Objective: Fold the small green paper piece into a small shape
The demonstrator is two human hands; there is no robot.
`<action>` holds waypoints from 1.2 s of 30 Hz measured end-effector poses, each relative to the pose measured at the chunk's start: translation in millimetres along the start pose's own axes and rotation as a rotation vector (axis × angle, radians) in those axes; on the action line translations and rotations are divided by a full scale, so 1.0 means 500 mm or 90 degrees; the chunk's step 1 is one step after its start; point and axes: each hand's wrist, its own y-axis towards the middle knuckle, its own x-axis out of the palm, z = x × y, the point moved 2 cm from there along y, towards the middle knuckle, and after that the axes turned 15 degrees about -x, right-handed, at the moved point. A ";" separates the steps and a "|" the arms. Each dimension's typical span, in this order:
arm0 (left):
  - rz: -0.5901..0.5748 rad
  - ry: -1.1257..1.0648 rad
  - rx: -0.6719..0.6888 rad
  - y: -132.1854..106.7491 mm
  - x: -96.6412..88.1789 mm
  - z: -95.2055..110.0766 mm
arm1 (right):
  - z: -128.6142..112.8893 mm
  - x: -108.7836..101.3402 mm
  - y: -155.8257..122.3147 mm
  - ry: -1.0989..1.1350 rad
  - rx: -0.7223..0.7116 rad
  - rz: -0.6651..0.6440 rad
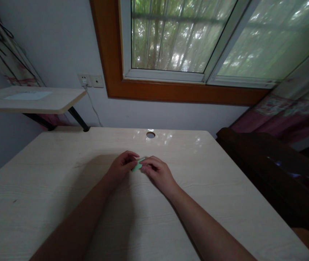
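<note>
A small light-green piece, thin and folded-looking like paper, is held between my two hands over the middle of the desk. My left hand pinches its left side with thumb and fingers. From the right, the fingertips of my right hand close on its upper right end. The fingers cover part of the piece, so its full shape cannot be made out. Both forearms reach in from the bottom of the view.
The pale wood desk has a round cable hole near its back edge. A raised shelf with a white sheet stands at the back left. Dark wooden furniture adjoins the right side. Behind are a wall socket and a window.
</note>
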 end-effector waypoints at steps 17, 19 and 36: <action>-0.016 0.024 -0.008 0.000 -0.002 -0.004 | 0.007 0.003 -0.004 0.108 0.068 -0.006; -0.020 0.025 -0.011 0.001 -0.002 -0.006 | 0.010 0.005 -0.006 0.135 0.087 0.000; -0.027 0.033 0.006 0.004 -0.001 -0.009 | 0.002 0.010 -0.003 0.203 0.072 -0.039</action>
